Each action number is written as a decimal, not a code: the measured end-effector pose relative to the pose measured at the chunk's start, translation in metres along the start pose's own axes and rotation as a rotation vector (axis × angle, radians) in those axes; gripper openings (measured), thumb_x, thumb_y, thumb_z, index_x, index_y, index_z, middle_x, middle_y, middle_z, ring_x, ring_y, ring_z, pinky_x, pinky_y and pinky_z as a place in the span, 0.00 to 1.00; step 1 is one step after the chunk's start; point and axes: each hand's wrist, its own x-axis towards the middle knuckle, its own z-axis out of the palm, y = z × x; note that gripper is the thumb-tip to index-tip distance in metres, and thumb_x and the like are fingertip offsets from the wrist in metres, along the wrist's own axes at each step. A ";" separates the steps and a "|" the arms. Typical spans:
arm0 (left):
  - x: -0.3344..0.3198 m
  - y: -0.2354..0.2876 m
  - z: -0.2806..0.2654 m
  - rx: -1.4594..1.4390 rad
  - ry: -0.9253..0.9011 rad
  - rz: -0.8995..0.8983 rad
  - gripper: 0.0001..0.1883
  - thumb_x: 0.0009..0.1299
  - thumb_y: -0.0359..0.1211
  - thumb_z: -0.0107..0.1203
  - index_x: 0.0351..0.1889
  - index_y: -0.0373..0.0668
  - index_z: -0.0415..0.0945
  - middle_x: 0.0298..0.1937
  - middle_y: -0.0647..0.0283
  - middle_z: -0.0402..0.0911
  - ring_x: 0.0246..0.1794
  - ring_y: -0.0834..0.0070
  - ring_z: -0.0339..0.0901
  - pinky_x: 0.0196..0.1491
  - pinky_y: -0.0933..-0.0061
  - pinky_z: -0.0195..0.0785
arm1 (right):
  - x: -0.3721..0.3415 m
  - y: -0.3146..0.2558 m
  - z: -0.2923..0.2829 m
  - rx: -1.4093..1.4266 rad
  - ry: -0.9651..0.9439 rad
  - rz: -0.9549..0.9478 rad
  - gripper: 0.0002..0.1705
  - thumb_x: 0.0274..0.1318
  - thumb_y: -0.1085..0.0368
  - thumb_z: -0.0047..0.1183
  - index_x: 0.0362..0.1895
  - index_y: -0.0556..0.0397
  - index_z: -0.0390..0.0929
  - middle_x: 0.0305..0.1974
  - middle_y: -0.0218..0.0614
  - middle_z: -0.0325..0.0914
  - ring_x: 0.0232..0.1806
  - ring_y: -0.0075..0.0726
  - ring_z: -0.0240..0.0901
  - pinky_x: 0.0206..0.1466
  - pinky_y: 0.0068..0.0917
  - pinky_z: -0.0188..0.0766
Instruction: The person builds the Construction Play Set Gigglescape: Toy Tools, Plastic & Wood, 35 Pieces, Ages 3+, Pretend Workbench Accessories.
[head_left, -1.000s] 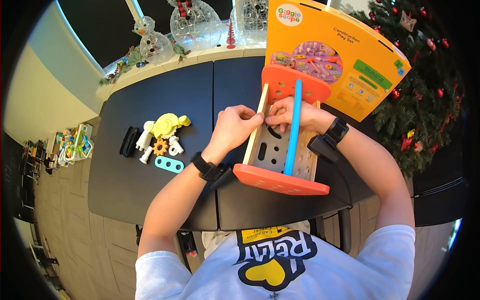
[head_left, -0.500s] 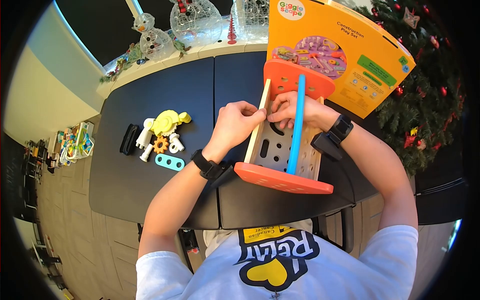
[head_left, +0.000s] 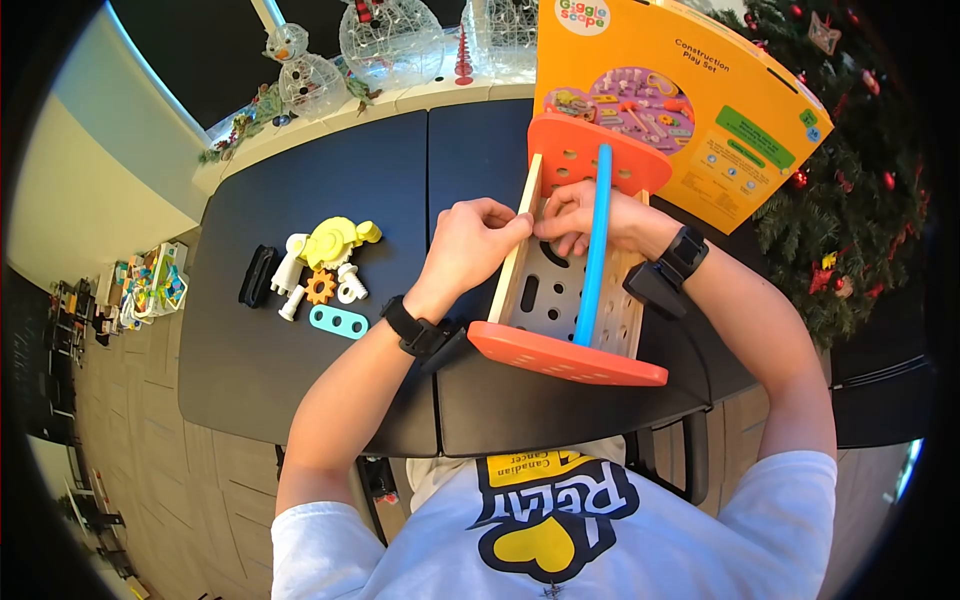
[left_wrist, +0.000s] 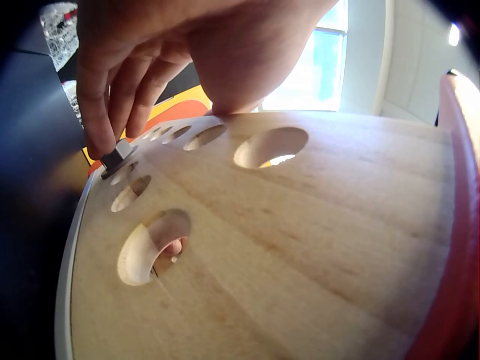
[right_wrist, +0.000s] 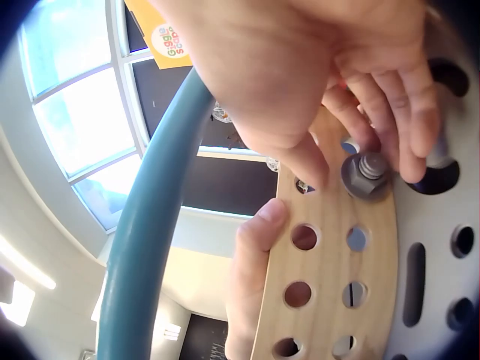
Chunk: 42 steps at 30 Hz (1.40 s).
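Note:
A toy toolbox with red-orange ends [head_left: 565, 358], pale wooden sides [left_wrist: 300, 225] and a blue handle bar [head_left: 597, 240] stands before me. My left hand [head_left: 470, 245] is at the outside of the left wooden side, thumb over its top edge. Its fingertips grip a grey bolt head [left_wrist: 118, 156] there. Inside the box is my right hand [head_left: 615, 220], reaching in past the handle. In the right wrist view its thumb and fingers curl around a grey nut [right_wrist: 365, 178] on the bolt's threaded end, against the wood.
Left on the dark table [head_left: 300, 390] lie a turquoise strip [head_left: 338, 321], an orange gear [head_left: 320, 287], a white bolt [head_left: 291, 303], yellow and white toy parts [head_left: 335, 243] and a black case [head_left: 258, 276]. A yellow box [head_left: 720, 130] stands behind the toolbox, beside a decorated tree [head_left: 850, 230].
The head view has shifted slightly. My right hand's fingers have moved a little inside the toolbox; my left hand stays at the wooden side.

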 end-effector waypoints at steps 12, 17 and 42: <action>0.000 -0.002 0.004 -0.023 0.056 0.045 0.25 0.68 0.47 0.65 0.43 0.29 0.86 0.37 0.48 0.90 0.40 0.62 0.90 0.49 0.66 0.80 | 0.016 0.012 -0.004 0.083 -0.017 0.130 0.30 0.70 0.43 0.57 0.47 0.64 0.83 0.37 0.45 0.87 0.31 0.34 0.85 0.32 0.26 0.78; 0.000 -0.002 0.005 -0.021 0.058 0.046 0.25 0.68 0.47 0.65 0.43 0.29 0.87 0.37 0.49 0.90 0.40 0.62 0.89 0.49 0.66 0.80 | 0.005 0.011 0.002 0.027 0.001 -0.005 0.26 0.68 0.48 0.60 0.44 0.63 0.84 0.36 0.45 0.87 0.30 0.34 0.85 0.32 0.27 0.79; 0.002 -0.005 0.007 -0.033 0.052 0.039 0.25 0.68 0.48 0.65 0.44 0.29 0.87 0.38 0.49 0.90 0.40 0.62 0.89 0.48 0.66 0.80 | 0.026 0.027 -0.005 0.106 -0.153 0.111 0.24 0.71 0.51 0.55 0.49 0.65 0.81 0.39 0.51 0.86 0.28 0.33 0.81 0.29 0.27 0.77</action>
